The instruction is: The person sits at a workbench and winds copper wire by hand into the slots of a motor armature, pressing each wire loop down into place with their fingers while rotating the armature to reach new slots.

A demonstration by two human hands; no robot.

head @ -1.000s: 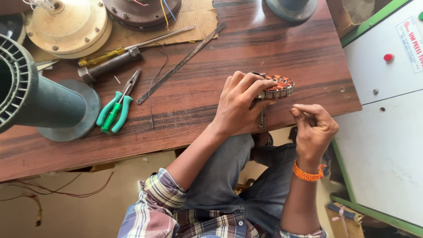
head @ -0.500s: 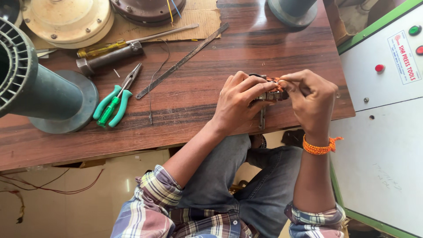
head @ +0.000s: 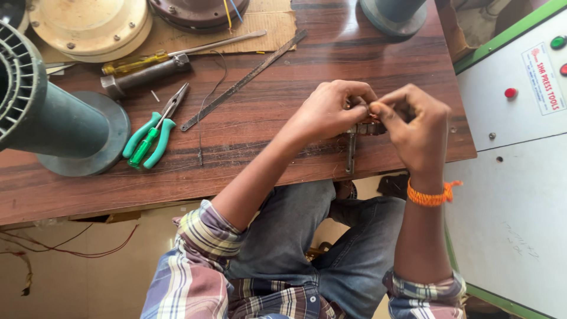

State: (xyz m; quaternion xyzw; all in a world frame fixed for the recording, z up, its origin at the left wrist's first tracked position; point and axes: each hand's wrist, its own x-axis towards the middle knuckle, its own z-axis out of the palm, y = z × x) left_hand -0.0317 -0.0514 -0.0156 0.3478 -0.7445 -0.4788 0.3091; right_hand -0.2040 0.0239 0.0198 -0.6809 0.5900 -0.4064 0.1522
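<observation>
Both hands meet over the near edge of the dark wood-grain counter [head: 248, 136], at about three o'clock from the frame's centre. The left hand [head: 331, 112] curls its fingers shut over a small round metal part with copper-coloured windings [head: 371, 125], most of which is hidden beneath the knuckles. The right hand [head: 416, 127], with an orange thread band [head: 431, 197] at the wrist, pinches at the same part from its three o'clock side, thumb and forefinger pressed together against the left fingertips. A thin metal bracket [head: 351, 152] hangs from the part toward six o'clock.

Well apart, at nine o'clock, lie green-handled pliers [head: 150, 134] beside a teal cylindrical housing on a round base [head: 71, 130]. At eleven o'clock rest a yellow-handled screwdriver [head: 133, 63], a dark hammer [head: 144, 75] and a long flat metal strip [head: 245, 80].
</observation>
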